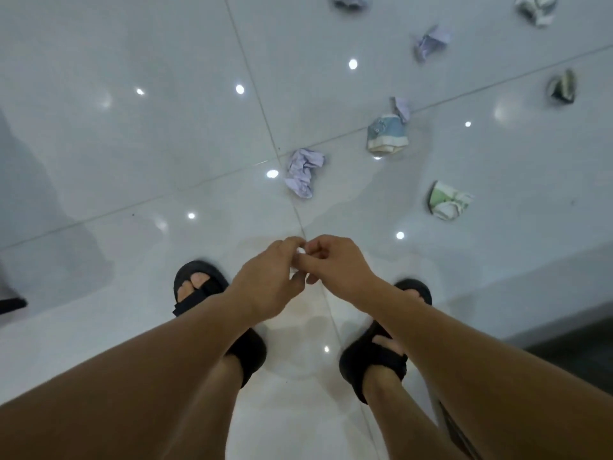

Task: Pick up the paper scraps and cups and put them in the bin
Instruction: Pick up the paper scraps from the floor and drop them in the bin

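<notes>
I stand on a glossy white tiled floor [132,154]. My left hand [272,280] and my right hand [335,263] meet fingertip to fingertip above my feet, fingers curled; I see nothing held in them. A crumpled lavender paper scrap [303,172] lies just ahead. Further right are a crushed blue cup [386,134] with a small paper scrap [402,107] against it, and a crushed green cup [447,200]. Beyond lie a dark crushed cup [563,86], another lavender paper scrap [431,41], a third paper scrap [350,0] and a pale crushed cup [535,8]. No bin shows.
My feet in black sandals [199,287] stand on the tiles below my hands. A grey raised ledge with a dark edge [564,313] runs along the right. A dark object [11,303] pokes in at the left edge.
</notes>
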Motion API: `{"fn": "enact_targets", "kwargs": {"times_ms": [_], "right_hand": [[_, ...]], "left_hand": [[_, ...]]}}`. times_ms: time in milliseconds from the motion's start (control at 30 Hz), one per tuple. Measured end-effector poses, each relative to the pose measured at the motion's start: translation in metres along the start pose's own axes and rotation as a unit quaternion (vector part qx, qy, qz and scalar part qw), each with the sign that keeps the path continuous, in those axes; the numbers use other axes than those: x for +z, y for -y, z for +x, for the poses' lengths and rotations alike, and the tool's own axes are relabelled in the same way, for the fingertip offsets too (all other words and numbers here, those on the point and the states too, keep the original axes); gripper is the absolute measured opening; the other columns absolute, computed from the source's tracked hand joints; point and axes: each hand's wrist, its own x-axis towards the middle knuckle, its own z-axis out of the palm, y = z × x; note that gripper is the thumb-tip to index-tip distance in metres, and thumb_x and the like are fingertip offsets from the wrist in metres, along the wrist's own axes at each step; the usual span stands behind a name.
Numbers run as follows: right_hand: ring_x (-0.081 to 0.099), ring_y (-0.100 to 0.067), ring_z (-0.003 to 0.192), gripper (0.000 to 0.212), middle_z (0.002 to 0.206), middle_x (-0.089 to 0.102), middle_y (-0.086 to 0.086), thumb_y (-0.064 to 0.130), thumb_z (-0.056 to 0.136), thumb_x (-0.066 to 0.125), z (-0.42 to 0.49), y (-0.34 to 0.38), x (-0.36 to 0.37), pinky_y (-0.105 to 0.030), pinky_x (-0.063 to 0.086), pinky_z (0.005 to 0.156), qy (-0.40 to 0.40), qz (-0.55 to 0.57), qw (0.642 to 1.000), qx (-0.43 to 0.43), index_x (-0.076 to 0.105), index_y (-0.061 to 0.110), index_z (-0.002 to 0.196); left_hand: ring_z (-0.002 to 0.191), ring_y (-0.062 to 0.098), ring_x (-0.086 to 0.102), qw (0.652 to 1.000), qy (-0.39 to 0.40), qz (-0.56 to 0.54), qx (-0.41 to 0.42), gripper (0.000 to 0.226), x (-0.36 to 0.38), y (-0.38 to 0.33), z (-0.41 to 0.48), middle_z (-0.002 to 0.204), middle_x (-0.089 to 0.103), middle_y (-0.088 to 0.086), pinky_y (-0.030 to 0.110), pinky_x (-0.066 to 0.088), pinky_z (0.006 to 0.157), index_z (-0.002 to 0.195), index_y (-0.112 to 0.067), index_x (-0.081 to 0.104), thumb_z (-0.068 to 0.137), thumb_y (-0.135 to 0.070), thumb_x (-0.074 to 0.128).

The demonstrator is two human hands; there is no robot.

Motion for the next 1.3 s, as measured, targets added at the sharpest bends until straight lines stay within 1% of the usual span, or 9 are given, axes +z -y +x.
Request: {"fn": "enact_targets", "kwargs": {"times_ms": [100, 167, 333, 433, 567, 733, 833, 1033, 1300], "right_hand": [[0.071, -0.013, 0.069, 0.026, 0.078, 0.073, 0.004, 0.038, 0.083, 0.071, 0.015, 0.018, -0.008, -0.032, 0.055, 0.077, 0.006, -0.036, 0.999, 0.000, 0.065, 0.017, 0.097], [0.068, -0.014, 0.087, 0.038, 0.096, 0.071, 0.006, 0.044, 0.085, 0.067, 0.035, 0.023, -0.015, -0.032, 0.050, 0.083, -0.051, -0.189, 0.980, -0.036, 0.060, 0.022, 0.115], [0.029, -0.033, 0.135, 0.085, 0.154, 0.024, -0.007, 0.044, 0.079, 0.070, 0.107, 0.036, -0.014, -0.048, 0.042, 0.096, -0.159, -0.512, 0.819, -0.206, 0.027, 0.028, 0.150], [0.015, -0.036, 0.141, 0.074, 0.159, 0.009, -0.008, 0.031, 0.085, 0.064, 0.141, 0.032, -0.007, -0.052, 0.038, 0.099, -0.124, -0.580, 0.788, -0.166, 0.026, 0.031, 0.149], [0.036, -0.033, 0.121, 0.047, 0.143, 0.032, -0.011, 0.018, 0.091, 0.053, 0.122, 0.013, 0.009, -0.041, 0.048, 0.086, -0.110, -0.563, 0.802, -0.167, 0.046, 0.023, 0.137], [0.042, -0.029, 0.121, 0.061, 0.143, 0.035, -0.008, 0.029, 0.084, 0.065, 0.041, 0.034, 0.016, -0.037, 0.050, 0.085, -0.065, -0.551, 0.816, -0.163, 0.043, 0.025, 0.141], [0.042, -0.027, 0.123, 0.064, 0.145, 0.034, -0.006, 0.035, 0.083, 0.065, -0.009, 0.079, 0.017, -0.037, 0.049, 0.088, -0.047, -0.549, 0.815, -0.176, 0.041, 0.027, 0.143], [0.036, -0.026, 0.128, 0.066, 0.149, 0.028, -0.003, 0.041, 0.087, 0.059, -0.119, 0.201, 0.018, -0.037, 0.044, 0.095, -0.006, -0.575, 0.799, -0.174, 0.033, 0.030, 0.146], [0.038, -0.025, 0.127, 0.065, 0.146, 0.032, -0.002, 0.040, 0.086, 0.061, -0.267, 0.333, 0.050, -0.037, 0.044, 0.093, 0.002, -0.603, 0.758, -0.249, 0.036, 0.030, 0.145]], "left_hand": [[0.105, 0.018, 0.056, 0.999, -0.023, -0.012, -0.023, 0.041, -0.012, 0.009, 0.007, 0.125, 0.055, 0.003, 0.032, 0.044, 0.090, 0.136, -0.023, 0.044, 0.095, -0.026, 0.051], [0.108, 0.021, 0.055, 0.998, -0.030, 0.003, -0.056, 0.041, -0.017, 0.026, 0.010, 0.126, 0.054, 0.005, 0.031, 0.042, 0.092, 0.136, -0.022, 0.043, 0.096, -0.027, 0.050], [0.100, 0.020, 0.057, 0.990, -0.001, 0.019, -0.142, 0.035, -0.018, 0.083, 0.002, 0.118, 0.055, -0.007, 0.042, 0.048, 0.090, 0.127, -0.034, 0.044, 0.091, -0.039, 0.045], [0.083, 0.016, 0.056, 0.991, -0.016, 0.003, -0.134, 0.022, -0.016, 0.102, -0.004, 0.099, 0.059, -0.005, 0.037, 0.049, 0.076, 0.108, -0.029, 0.050, 0.088, -0.037, 0.045], [0.081, 0.018, 0.057, 0.989, -0.035, -0.020, -0.140, 0.022, -0.030, 0.107, -0.014, 0.097, 0.059, 0.002, 0.030, 0.045, 0.068, 0.108, -0.021, 0.054, 0.088, -0.029, 0.050], [0.101, 0.021, 0.055, 0.987, -0.056, -0.021, -0.147, 0.034, -0.080, 0.078, -0.045, 0.117, 0.055, 0.003, 0.031, 0.044, 0.083, 0.125, -0.016, 0.052, 0.092, -0.028, 0.052], [0.101, 0.023, 0.058, 0.990, -0.063, -0.028, -0.126, 0.021, -0.122, 0.050, -0.076, 0.108, 0.057, 0.003, 0.028, 0.042, 0.080, 0.111, -0.016, 0.054, 0.093, -0.026, 0.051], [0.117, 0.017, 0.052, 0.990, -0.089, -0.006, -0.106, 0.050, -0.226, -0.021, -0.176, 0.138, 0.048, 0.000, 0.021, 0.036, 0.087, 0.145, -0.026, 0.031, 0.097, -0.034, 0.045], [0.102, 0.021, 0.055, 0.962, -0.218, -0.020, -0.163, 0.044, -0.301, -0.090, -0.337, 0.132, 0.052, 0.002, 0.027, 0.039, 0.074, 0.137, -0.027, 0.041, 0.094, -0.035, 0.047]]}}
